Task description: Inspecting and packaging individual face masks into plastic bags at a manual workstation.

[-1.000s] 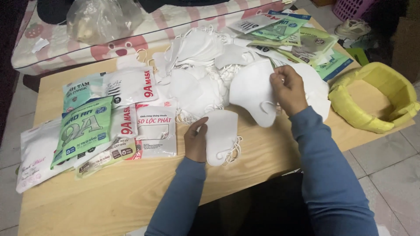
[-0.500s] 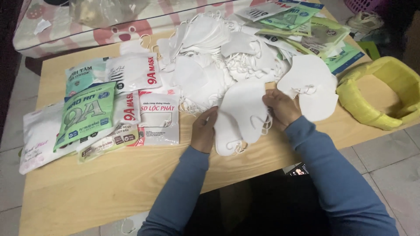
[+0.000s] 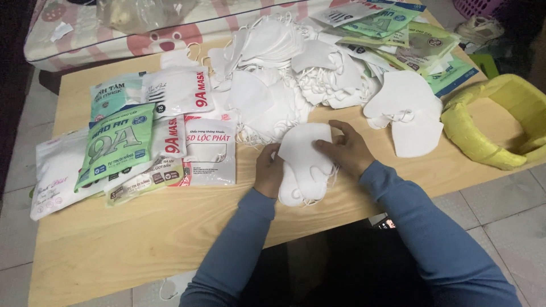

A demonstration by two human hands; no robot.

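Head cam, what I'm seeing from my end, biggest stuff first:

1. Wooden table (image 3: pixel 142 239) fills most of the shot, with a striped pink-and-white cushion (image 3: pixel 170 34) along its far edge.
2. Big loose heap of white masks (image 3: pixel 284 74) sits in the far middle of the table, ear loops tangled all over.
3. Yellow basket (image 3: pixel 489 131) hangs at the right edge of the table, partly off it.
4. Printed mask packets (image 3: pixel 114 145), green and white, are fanned out on the left; another bunch of green packets (image 3: pixel 398 28) lies at the far right.
5. Two more white masks (image 3: pixel 406 113) lie apart from the heap, between it and the basket.
6. Small mask stack (image 3: pixel 304 162) is at the near edge, centre, right between both hands.
7. Right hand (image 3: pixel 347 150) lies flat on the stack's right side, fingers together, pressing down.
8. Left hand (image 3: pixel 269 170) is curled against the stack's left edge, fingertips touching it. Can't tell if it's actually pinching.
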